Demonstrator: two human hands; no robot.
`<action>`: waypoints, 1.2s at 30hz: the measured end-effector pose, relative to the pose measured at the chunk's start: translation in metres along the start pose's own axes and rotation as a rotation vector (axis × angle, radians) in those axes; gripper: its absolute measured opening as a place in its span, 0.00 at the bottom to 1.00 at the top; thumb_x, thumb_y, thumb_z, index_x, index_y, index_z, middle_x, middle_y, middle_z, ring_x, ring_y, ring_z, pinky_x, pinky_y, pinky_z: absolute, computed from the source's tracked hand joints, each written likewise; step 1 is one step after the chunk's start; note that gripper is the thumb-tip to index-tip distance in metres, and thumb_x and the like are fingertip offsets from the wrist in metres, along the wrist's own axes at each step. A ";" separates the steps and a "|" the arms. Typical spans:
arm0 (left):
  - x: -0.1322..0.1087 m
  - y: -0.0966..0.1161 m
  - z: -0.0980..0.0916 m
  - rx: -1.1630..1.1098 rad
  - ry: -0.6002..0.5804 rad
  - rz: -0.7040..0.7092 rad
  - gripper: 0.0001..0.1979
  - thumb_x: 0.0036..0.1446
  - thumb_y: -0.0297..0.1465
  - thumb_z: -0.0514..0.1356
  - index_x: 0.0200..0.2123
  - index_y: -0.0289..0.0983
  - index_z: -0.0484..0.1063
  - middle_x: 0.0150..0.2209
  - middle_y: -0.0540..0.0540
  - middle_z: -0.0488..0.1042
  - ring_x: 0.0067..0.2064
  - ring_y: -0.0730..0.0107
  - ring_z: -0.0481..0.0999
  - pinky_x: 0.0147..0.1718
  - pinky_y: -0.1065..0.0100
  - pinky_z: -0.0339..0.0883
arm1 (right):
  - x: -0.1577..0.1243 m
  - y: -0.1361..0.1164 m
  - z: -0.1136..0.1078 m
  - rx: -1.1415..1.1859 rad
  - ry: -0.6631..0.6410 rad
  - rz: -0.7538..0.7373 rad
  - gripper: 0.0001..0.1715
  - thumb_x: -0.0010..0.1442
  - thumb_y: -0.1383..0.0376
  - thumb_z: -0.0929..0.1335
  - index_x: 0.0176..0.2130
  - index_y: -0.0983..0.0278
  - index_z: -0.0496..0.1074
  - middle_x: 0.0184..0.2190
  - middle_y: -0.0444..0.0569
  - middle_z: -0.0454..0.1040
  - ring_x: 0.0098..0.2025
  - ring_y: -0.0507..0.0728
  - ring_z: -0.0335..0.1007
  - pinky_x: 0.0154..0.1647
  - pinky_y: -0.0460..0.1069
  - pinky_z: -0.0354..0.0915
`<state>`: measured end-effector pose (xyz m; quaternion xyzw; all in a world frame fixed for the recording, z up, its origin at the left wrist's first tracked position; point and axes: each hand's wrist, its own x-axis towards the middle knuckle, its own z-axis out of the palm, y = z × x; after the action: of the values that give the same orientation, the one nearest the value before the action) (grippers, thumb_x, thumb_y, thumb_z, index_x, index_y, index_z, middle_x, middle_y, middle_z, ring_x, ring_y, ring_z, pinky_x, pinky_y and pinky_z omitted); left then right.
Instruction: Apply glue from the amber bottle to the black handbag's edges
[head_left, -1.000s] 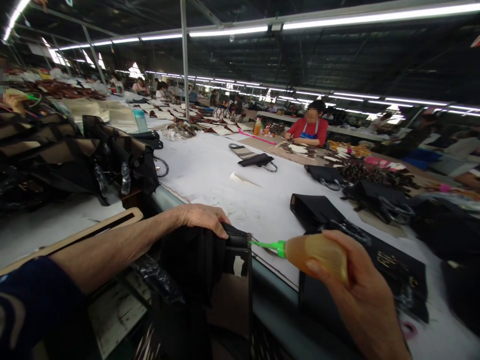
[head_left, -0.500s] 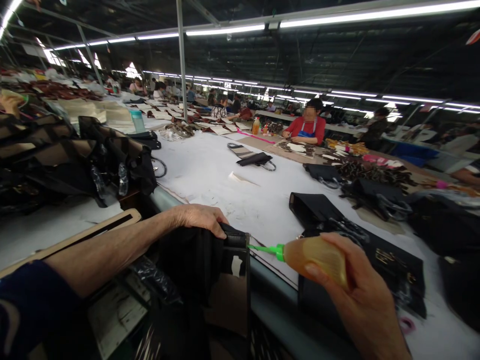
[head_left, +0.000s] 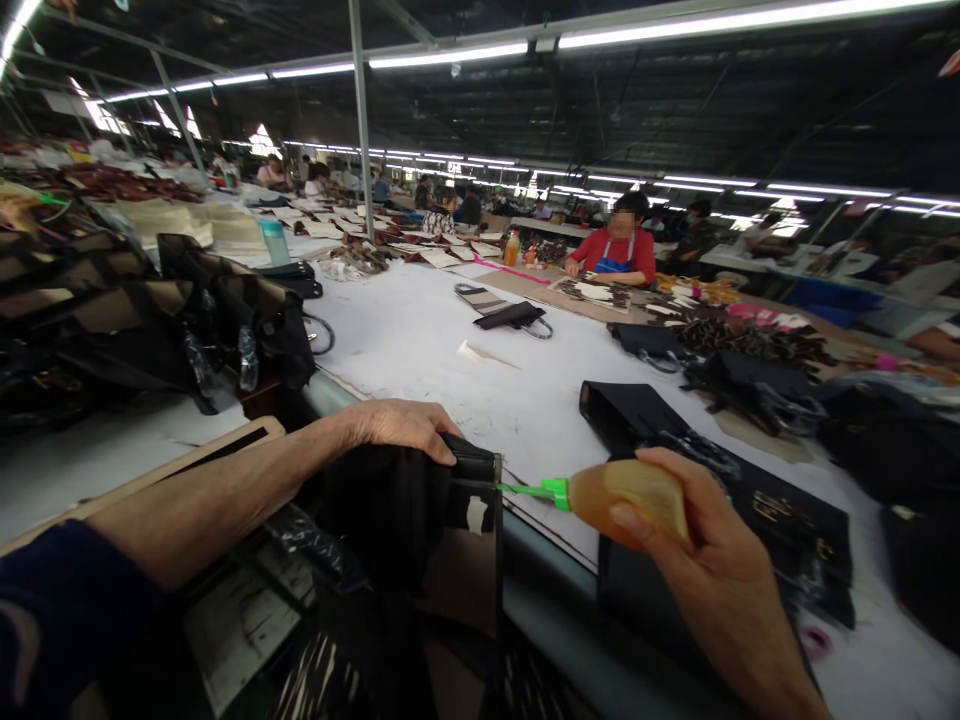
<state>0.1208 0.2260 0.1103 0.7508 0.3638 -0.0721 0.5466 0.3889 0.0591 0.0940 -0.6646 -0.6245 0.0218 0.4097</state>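
Note:
My left hand [head_left: 401, 425] is closed over the top edge of a black bag [head_left: 420, 520] held upright at the near edge of the white table [head_left: 420, 340]. A small pale patch shows on the bag's side. My right hand [head_left: 720, 580] grips an amber glue bottle [head_left: 626, 497] with a green nozzle. The nozzle tip touches the bag's upper right corner, just right of my left fingers.
Black bag pieces [head_left: 637, 415] lie right of the bottle. A heap of dark bags [head_left: 150, 320] is piled at the left. A person in red with a blue apron [head_left: 619, 255] works across the table. A steel post [head_left: 360, 120] rises at the back; other workers sit beyond.
The view has shifted slightly. The bottle and bag sit a little higher in the picture; both hands keep their grip and the nozzle stays at the bag's corner.

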 end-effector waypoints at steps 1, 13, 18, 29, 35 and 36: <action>0.000 0.000 0.000 0.004 -0.005 0.005 0.14 0.44 0.35 0.60 0.35 0.36 0.75 0.29 0.49 0.76 0.29 0.67 0.72 0.27 0.72 0.65 | 0.001 0.000 -0.001 0.006 0.006 0.015 0.21 0.56 0.52 0.66 0.47 0.57 0.65 0.42 0.44 0.71 0.38 0.57 0.70 0.37 0.47 0.67; 0.003 0.001 -0.005 0.047 -0.012 0.053 0.16 0.45 0.36 0.59 0.38 0.35 0.75 0.33 0.49 0.77 0.32 0.66 0.72 0.30 0.72 0.64 | 0.002 -0.001 -0.001 0.018 -0.023 0.046 0.23 0.55 0.51 0.67 0.47 0.58 0.66 0.42 0.45 0.72 0.38 0.58 0.70 0.37 0.48 0.67; 0.005 0.000 -0.006 0.032 0.002 0.059 0.15 0.45 0.35 0.60 0.36 0.35 0.75 0.29 0.50 0.76 0.30 0.69 0.71 0.29 0.73 0.63 | -0.002 0.000 -0.005 0.010 -0.043 0.028 0.22 0.55 0.51 0.67 0.48 0.57 0.66 0.41 0.43 0.72 0.38 0.56 0.70 0.35 0.47 0.67; 0.005 0.003 -0.008 0.023 -0.016 0.072 0.14 0.45 0.34 0.59 0.37 0.35 0.75 0.31 0.50 0.76 0.33 0.67 0.72 0.31 0.72 0.63 | -0.009 0.000 -0.008 -0.037 -0.107 0.005 0.22 0.55 0.51 0.66 0.47 0.57 0.66 0.42 0.44 0.72 0.39 0.58 0.71 0.34 0.48 0.68; 0.006 0.003 -0.009 -0.011 -0.022 0.085 0.15 0.45 0.33 0.59 0.37 0.34 0.75 0.33 0.48 0.76 0.33 0.66 0.72 0.33 0.71 0.64 | -0.016 0.002 -0.009 -0.041 -0.121 0.024 0.21 0.55 0.50 0.67 0.46 0.56 0.66 0.40 0.42 0.72 0.36 0.56 0.71 0.33 0.47 0.68; 0.006 0.003 -0.009 -0.007 -0.021 0.085 0.15 0.45 0.33 0.59 0.37 0.33 0.75 0.33 0.48 0.76 0.33 0.66 0.72 0.33 0.71 0.64 | -0.017 0.003 -0.009 -0.041 -0.125 0.028 0.21 0.55 0.51 0.67 0.46 0.56 0.67 0.40 0.42 0.72 0.36 0.56 0.71 0.33 0.46 0.68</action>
<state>0.1243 0.2363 0.1133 0.7628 0.3260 -0.0555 0.5556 0.3922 0.0403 0.0903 -0.6788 -0.6398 0.0561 0.3559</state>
